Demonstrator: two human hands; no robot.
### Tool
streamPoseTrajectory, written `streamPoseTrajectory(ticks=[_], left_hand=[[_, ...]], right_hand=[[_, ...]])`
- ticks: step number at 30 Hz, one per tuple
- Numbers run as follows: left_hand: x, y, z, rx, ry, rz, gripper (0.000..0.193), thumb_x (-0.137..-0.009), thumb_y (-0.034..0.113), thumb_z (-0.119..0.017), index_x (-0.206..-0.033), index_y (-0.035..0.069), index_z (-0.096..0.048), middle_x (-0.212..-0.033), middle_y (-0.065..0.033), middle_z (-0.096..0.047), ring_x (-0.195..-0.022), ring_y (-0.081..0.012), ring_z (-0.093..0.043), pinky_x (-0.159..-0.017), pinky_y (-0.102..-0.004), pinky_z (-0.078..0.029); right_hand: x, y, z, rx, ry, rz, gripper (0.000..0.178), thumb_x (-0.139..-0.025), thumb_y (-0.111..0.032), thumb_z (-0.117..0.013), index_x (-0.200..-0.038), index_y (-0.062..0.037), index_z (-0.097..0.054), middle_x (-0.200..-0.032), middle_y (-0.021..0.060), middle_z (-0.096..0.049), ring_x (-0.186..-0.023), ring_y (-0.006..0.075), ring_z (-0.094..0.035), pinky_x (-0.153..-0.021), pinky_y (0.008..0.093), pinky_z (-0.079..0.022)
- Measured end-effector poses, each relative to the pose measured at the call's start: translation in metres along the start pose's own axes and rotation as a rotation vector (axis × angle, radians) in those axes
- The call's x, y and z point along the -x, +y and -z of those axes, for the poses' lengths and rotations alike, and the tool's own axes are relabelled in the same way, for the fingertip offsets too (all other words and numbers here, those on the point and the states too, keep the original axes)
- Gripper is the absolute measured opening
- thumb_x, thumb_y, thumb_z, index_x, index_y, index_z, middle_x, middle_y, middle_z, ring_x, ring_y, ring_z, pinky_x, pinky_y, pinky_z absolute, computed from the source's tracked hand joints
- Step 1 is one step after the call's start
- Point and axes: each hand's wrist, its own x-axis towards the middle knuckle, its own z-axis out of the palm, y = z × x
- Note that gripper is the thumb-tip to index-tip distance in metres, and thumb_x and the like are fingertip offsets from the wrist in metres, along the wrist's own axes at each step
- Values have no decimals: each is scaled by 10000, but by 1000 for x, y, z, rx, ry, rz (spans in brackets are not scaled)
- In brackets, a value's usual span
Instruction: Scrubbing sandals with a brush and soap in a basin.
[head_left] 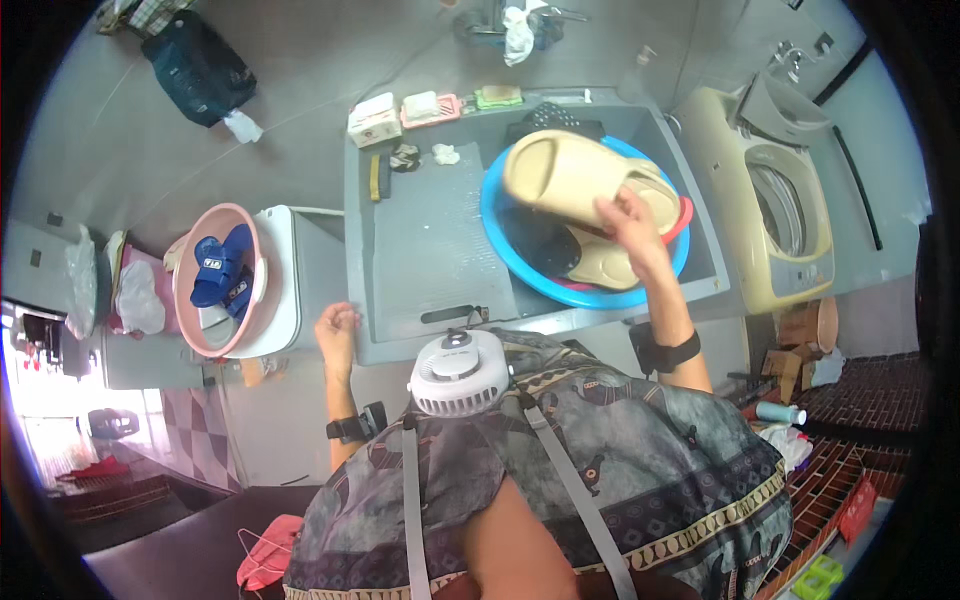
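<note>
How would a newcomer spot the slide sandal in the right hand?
Find the grey sink, then the round blue basin inside, at right. Over the basin is the beige slide sandal gripped by the right hand, overlapping other beige footwear.

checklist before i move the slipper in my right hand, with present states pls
1. Right hand gripping the smooth cream slip-on slipper: ok
2. Left hand free: ok, looks empty beside the grey rectangular sink
3. Held slipper over the round blue plastic basin: ok
4. Blue basin free of other footwear: not ok, another cream slipper lies inside
5. Round pink plastic basin empty: not ok, dark-blue strapped slippers inside
6. Held slipper clean: cannot tell
</note>
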Motion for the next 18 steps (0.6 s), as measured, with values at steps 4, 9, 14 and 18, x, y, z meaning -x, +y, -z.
streamPoseTrajectory(ticks=[4, 9, 14, 18], left_hand=[[3, 11, -7, -43, 5, -33, 151, -814, -2, -517, -957, -47, -539, -710, -41, -586, -636, -84, -546, -624, -209, -447], [1, 48, -24, -98, 25, -95, 239, -799, 55, -558, -1031, -3, -547, -808, -28, -569, -732, -86, -522, -653, -209, -414], [-11, 59, -34, -46, -50, -131, 255, -816, 84, -576, -1052, -1, -535, -830, -39, -569, -743, -90, -523, -663, -218, -417], [-18, 38, -45, -97, -195, -49, 202, -805, 62, -569, -992, -12, -556, -792, -27, -582, -720, -80, -526, -648, -213, -423]], right_hand=[[-13, 16, -54, 256, -262, 153, 268, -799, -138, -555, -1025, 6, -564, -898, 87, -613, -827, 137, -554, -739, 288, -447], [-36, 55, -137, 573, -456, 319, 328, -740, -301, -574, -804, 21, -565, -767, 219, -596, -721, 378, -574, -646, 428, -448], [-49, 108, -186, 707, -655, 370, 320, -740, -271, -558, -906, 2, -563, -836, 224, -583, -817, 370, -571, -724, 432, -446], [-52, 106, -174, 723, -711, 302, 528, -735, -265, -586, -1210, -58, -487, -1114, 189, -534, -1031, 327, -521, -862, 354, -431]])
